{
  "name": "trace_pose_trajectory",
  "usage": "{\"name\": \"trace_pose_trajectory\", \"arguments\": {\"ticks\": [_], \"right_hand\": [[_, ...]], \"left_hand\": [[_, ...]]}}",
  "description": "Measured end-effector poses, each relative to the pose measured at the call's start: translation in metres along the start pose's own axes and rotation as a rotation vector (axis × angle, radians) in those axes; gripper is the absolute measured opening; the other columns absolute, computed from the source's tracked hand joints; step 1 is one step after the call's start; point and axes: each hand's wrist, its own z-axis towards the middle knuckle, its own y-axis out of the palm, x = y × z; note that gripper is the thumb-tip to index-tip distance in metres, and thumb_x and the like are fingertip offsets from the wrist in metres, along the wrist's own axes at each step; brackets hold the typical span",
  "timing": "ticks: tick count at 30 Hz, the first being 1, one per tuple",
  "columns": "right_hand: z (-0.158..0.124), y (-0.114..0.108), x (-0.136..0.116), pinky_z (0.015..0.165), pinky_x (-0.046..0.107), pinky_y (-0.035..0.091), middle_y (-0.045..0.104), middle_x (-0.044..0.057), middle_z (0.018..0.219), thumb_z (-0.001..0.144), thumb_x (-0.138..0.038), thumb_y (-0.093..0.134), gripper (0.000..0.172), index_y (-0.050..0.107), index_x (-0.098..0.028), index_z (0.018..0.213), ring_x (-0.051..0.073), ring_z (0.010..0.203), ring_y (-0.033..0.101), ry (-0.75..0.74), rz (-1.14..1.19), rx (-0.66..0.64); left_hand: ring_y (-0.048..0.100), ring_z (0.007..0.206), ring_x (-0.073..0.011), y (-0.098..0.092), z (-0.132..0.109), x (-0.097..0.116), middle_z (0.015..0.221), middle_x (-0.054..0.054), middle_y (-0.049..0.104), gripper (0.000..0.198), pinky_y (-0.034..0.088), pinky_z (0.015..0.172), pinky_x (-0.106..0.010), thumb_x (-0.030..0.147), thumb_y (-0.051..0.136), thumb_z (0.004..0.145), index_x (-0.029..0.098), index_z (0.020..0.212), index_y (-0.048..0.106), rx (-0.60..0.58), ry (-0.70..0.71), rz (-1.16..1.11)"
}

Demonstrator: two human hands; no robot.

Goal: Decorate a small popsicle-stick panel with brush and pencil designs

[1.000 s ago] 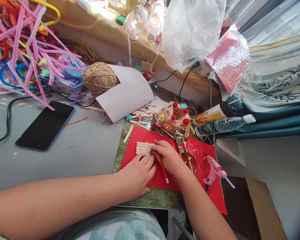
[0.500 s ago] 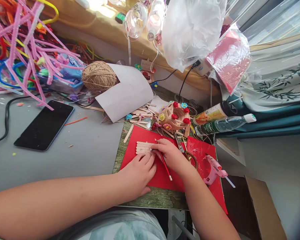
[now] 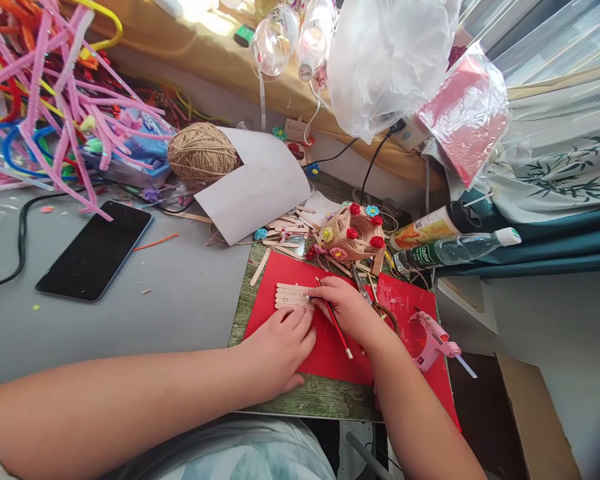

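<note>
My right hand (image 3: 345, 308) pinches a red pencil (image 3: 336, 323), its tip on a small panel of popsicle sticks (image 3: 291, 295) that lies on a red paper sheet (image 3: 325, 347). My left hand (image 3: 280, 347) rests flat on the red sheet just below the panel, fingers stretched toward the sticks. A stick-built basket with coloured flowers (image 3: 353, 232) stands behind the panel.
Scissors (image 3: 375, 303) and a pink glue gun (image 3: 433, 340) lie right of my hand. A black phone (image 3: 96, 250), a twine ball (image 3: 203, 153), white paper (image 3: 255, 183), pipe cleaners (image 3: 45, 87), two bottles (image 3: 455, 248) and loose sticks (image 3: 285, 230) crowd the table.
The pencil's rear end has swung a little to the right as my right hand shifted; the left hand stays flat in place. The view drifted slightly.
</note>
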Motion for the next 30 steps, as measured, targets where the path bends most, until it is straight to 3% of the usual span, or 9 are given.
{"name": "trace_pose_trajectory", "arguments": {"ticks": [30], "right_hand": [[0.0, 0.004, -0.01, 0.082, 0.039, 0.056, 0.064, 0.009, 0.096, 0.104, -0.018, 0.056, 0.028, 0.078, -0.021, 0.121, 0.024, 0.091, 0.063, 0.069, -0.036, 0.004]], "left_hand": [[0.049, 0.138, -0.0419, 0.004, -0.001, 0.001, 0.154, -0.028, 0.053, 0.082, 0.037, 0.111, -0.052, 0.071, 0.073, 0.08, 0.009, 0.134, 0.063, 0.042, -0.008, -0.016]]}}
